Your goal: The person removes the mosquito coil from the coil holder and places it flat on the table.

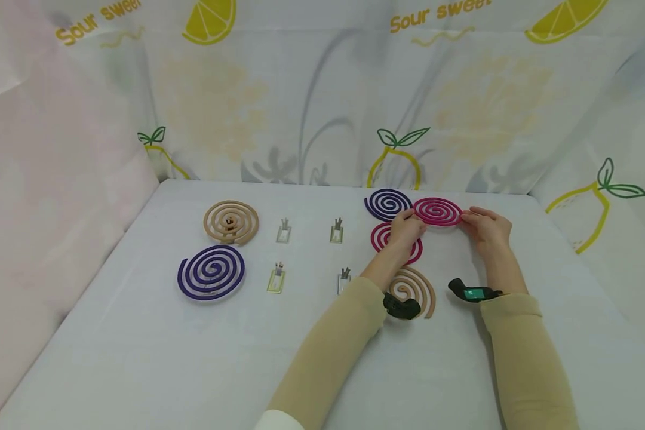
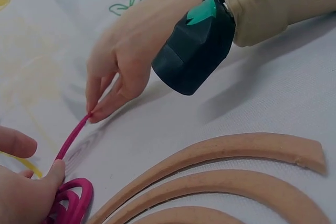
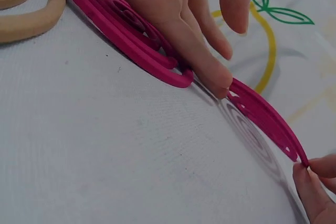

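A pink spiral mosquito coil (image 1: 438, 211) is raised above the white table, its shadow below it in the right wrist view. My right hand (image 1: 489, 231) pinches its right edge between thumb and fingertips. At the coil's left edge is my left hand (image 1: 407, 230): the thumb tip (image 3: 221, 88) meets the rim while other fingers stand apart from it. Beneath the left hand lies a second pink coil (image 1: 380, 239), partly covered. Just behind is a purple coil (image 1: 378, 206). Nearer the front, a tan coil (image 1: 427, 286) is partly hidden by the left wrist.
On the left, a tan coil (image 1: 209, 224) sits over a small metal stand, and a purple coil (image 1: 236, 272) lies in front. Several small metal stands (image 1: 283, 235) with upright prongs occupy the middle of the table. Patterned cloth (image 1: 312, 89) hangs along the back and sides.
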`<state>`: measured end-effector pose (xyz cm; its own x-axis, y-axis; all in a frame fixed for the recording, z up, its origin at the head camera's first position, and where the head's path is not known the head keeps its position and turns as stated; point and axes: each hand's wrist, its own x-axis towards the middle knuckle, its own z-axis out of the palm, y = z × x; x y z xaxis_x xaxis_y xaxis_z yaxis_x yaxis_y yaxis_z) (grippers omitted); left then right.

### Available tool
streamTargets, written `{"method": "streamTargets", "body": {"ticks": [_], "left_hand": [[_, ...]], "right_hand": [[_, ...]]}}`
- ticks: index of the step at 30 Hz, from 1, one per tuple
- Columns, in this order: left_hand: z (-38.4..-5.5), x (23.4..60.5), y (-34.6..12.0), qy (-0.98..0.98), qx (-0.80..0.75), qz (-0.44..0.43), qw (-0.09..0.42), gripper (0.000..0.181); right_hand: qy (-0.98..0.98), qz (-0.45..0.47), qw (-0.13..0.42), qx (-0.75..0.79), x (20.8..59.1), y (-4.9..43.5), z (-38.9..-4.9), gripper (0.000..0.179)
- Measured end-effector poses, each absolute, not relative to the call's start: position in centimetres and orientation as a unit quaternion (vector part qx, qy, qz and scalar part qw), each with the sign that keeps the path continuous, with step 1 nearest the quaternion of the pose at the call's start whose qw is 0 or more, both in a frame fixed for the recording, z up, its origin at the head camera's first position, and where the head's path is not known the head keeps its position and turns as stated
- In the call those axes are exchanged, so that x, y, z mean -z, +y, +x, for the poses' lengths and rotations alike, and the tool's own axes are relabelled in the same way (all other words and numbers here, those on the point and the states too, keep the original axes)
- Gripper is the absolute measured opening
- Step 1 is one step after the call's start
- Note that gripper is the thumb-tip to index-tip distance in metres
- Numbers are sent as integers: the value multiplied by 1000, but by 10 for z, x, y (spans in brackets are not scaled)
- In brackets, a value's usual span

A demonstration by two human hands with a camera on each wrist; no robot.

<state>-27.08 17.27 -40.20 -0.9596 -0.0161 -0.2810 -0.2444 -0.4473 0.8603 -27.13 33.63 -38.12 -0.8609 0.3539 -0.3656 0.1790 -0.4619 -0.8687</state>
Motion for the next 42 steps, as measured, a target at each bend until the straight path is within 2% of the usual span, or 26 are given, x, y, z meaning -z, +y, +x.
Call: {"method": "streamTargets", "body": {"ticks": [9,14,16,22,28,42], "left_hand": [[-271,399,171,562,-816,-107,81,62],[-272,399,171,583,-801,-99,98,58],[-272,399,171,584,-799,-94,111,58],[-273,399,170,590,-793,-84,129,57],[-273,398,170,607,-779,-85,134,56],[-271,396,171,613,-772,-76,152,53]], "right_hand": [[-540,-278,61,-792,381,333,-275,19],[-550,-267,44,-790,380,332,-274,55],[-547,-255,40,-796,378,330,-273,61],[-543,-235,38,-806,376,326,-273,60],[-561,-240,33,-791,377,324,-275,63],[-598,-261,39,-757,380,322,-280,58]]}}
